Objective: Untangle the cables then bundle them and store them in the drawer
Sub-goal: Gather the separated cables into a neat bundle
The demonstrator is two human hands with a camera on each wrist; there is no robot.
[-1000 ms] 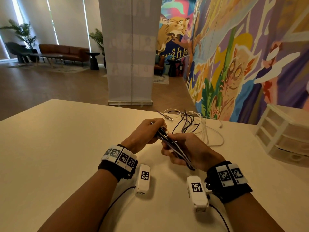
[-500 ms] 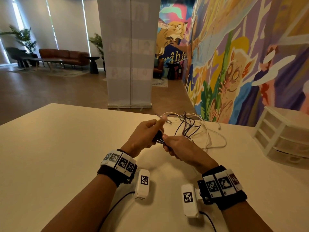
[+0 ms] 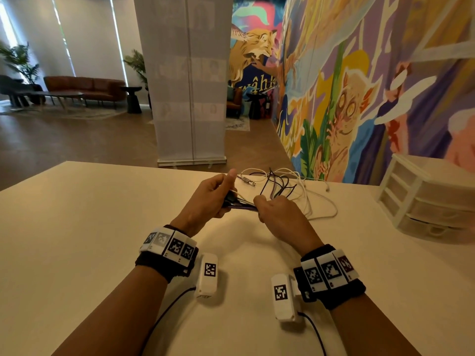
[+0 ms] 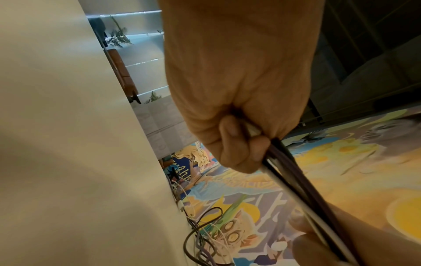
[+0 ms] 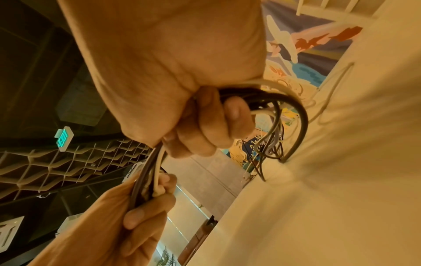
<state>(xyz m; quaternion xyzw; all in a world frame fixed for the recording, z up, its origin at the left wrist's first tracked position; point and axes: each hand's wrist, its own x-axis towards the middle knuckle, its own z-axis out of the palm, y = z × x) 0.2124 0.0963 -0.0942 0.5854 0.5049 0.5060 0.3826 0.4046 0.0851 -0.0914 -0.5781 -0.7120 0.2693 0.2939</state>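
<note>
Cables (image 3: 241,205) between both hands' fingers (image 4: 237,144)

I'm looking at an office lounge: brown sofa (image 3: 84,87) and low table (image 3: 55,95) by tall blinds, potted plants (image 3: 21,60), a painted mural (image 3: 359,86) along the wall, a roll-up banner (image 3: 189,80), an exit sign (image 5: 63,138) overhead.

cables (image 3: 280,187): smooth plastic sheathing, black, white, purple, slight sheen | table (image 3: 77,227): matt, smooth cream top | drawer unit (image 3: 421,199), right of cables: white frame, translucent plastic drawers | audio plug (image 3: 248,181): shiny metal
</note>
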